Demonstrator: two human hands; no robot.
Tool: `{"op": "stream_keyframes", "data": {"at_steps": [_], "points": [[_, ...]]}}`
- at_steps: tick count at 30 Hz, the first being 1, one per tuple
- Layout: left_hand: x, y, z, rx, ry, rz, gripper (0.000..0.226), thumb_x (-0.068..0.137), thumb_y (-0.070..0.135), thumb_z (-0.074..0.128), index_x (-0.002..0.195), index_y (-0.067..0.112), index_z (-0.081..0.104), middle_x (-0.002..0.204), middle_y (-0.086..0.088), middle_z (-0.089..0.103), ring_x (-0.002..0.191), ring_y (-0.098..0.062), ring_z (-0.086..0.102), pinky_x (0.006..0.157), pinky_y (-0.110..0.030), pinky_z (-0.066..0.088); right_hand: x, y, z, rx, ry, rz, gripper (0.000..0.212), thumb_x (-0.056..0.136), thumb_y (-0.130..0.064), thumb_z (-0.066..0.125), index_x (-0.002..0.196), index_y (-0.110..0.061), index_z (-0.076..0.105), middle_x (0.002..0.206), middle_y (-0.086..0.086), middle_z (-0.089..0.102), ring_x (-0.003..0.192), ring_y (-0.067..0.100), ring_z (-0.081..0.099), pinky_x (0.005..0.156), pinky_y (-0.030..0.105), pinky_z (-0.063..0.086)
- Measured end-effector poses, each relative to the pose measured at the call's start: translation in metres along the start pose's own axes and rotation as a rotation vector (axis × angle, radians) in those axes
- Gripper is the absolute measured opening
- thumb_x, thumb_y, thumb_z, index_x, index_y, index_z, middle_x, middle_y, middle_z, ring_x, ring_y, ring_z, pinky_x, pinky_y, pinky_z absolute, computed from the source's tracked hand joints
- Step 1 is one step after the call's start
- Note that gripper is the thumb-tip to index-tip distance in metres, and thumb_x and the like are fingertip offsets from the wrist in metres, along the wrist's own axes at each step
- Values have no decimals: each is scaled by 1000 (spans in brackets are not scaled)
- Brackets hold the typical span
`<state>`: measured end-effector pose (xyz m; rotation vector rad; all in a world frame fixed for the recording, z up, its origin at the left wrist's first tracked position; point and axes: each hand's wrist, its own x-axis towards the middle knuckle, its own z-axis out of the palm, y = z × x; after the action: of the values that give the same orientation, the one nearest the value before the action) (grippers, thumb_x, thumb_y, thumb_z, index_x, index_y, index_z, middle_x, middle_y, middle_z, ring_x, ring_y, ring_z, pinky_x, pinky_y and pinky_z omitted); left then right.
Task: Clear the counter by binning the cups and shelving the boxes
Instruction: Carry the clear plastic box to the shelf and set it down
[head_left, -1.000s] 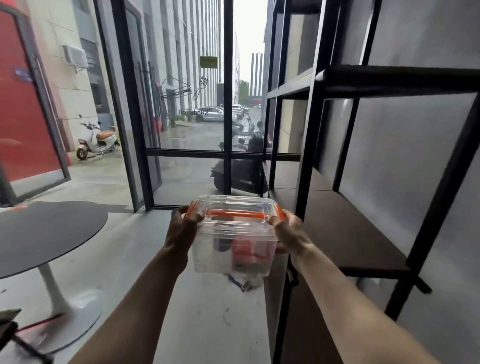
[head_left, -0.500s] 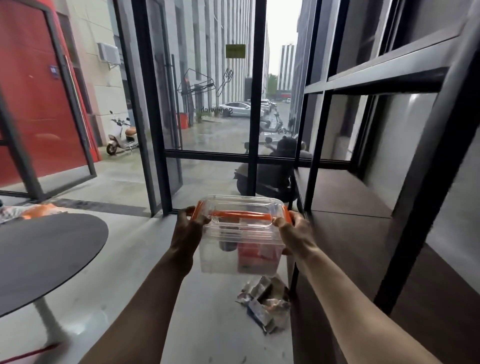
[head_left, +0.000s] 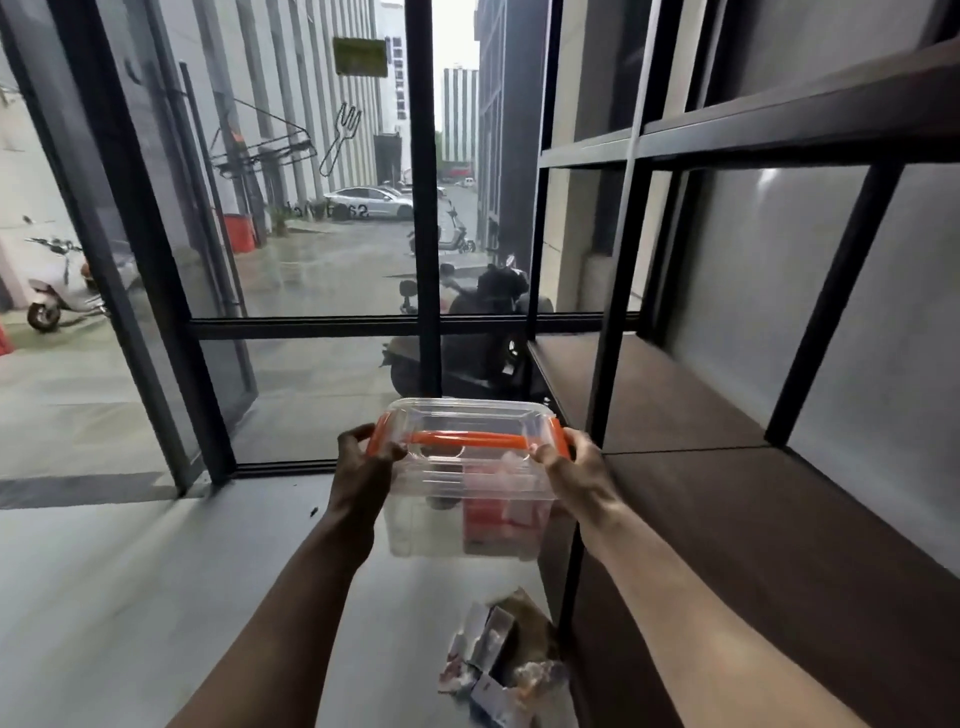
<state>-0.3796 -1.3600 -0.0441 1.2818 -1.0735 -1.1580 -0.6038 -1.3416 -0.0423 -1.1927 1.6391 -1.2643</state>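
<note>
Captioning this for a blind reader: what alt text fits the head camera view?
Two bare hands, left hand and right hand, hold a clear plastic box with an orange-trimmed lid beside a dark metal shelf unit. Crumpled packaging lies on the floor below.

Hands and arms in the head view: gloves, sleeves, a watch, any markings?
Nothing worn that shows. The left hand and right hand are bare, without gloves, rings or a watch. Both forearms are bare to the bottom edge of the picture, with no sleeve, strap, cable or marking.
</note>
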Motion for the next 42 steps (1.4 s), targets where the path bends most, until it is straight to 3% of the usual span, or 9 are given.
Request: {"op": "stream_keyframes", "data": {"at_steps": [4, 8, 15, 22, 25, 28, 33, 38, 42], "points": [[79, -8, 47, 14, -80, 9, 57, 91, 26, 67, 139, 16, 40, 123, -13, 55, 95, -19, 60, 72, -36, 51, 58, 11, -12, 67, 119, 66, 52, 95, -23, 60, 144, -12, 47, 121, 8, 62, 94, 19, 62, 67, 27, 50], [129, -14, 119, 47, -234, 8, 46, 76, 26, 70, 117, 16, 54, 110, -9, 63, 95, -24, 63, 81, -45, 56, 110, 33, -53, 77, 246, 113, 49, 93, -27, 62, 139, -16, 50, 116, 5, 65, 93, 18, 64, 74, 34, 53], [168, -25, 289, 89, -477, -7, 67, 68, 32, 67, 131, 16, 49, 119, -11, 64, 110, -27, 62, 99, -53, 51, 157, 75, -176, 66, 544, 179, 48, 91, -33, 63, 136, -19, 56, 114, 5, 69, 88, 16, 66, 82, 37, 56], [142, -57, 438, 139, -757, -3, 38, 91, 12, 62, 125, 19, 44, 98, 1, 62, 90, -17, 59, 78, -36, 48, 128, 120, -281, 85, 837, 274, 47, 93, -26, 65, 135, -11, 53, 125, 15, 61, 102, 27, 64, 66, 25, 49], [120, -74, 486, 179, -896, 15, 34, 91, 11, 62, 122, 13, 49, 89, 2, 63, 80, -13, 59, 68, -30, 46, 100, 138, -311, 89, 961, 362, 41, 96, -22, 62, 133, -11, 49, 118, 12, 60, 87, 21, 62, 51, 19, 45], [93, -87, 519, 173, -1027, -2, 35, 93, 8, 62, 124, 13, 47, 93, 1, 60, 81, -13, 58, 66, -29, 46, 67, 149, -328, 39, 1103, 419, 30, 97, -24, 59, 126, -18, 52, 95, 1, 61, 66, 11, 58, 46, 19, 41], [67, -106, 554, 189, -1223, -7, 41, 89, 6, 64, 126, 14, 46, 113, -7, 60, 92, -17, 60, 75, -34, 50, 39, 168, -339, -8, 1287, 528, 39, 88, -37, 62, 124, -21, 60, 101, 5, 69, 89, 25, 68, 79, 43, 57], [53, -124, 571, 260, -1371, -4, 53, 87, 7, 68, 133, 9, 42, 108, -1, 58, 100, -23, 64, 97, -54, 52, 17, 188, -331, 32, 1399, 608, 42, 92, -38, 61, 131, -24, 59, 115, 3, 68, 90, 19, 64, 69, 31, 44], [48, -150, 564, 310, -1422, -57, 44, 90, 2, 64, 127, 14, 43, 111, -2, 58, 101, -23, 62, 91, -46, 54, 6, 211, -315, 36, 1448, 672, 38, 95, -35, 59, 132, -25, 58, 106, -1, 66, 77, 8, 61, 56, 26, 43]]}}
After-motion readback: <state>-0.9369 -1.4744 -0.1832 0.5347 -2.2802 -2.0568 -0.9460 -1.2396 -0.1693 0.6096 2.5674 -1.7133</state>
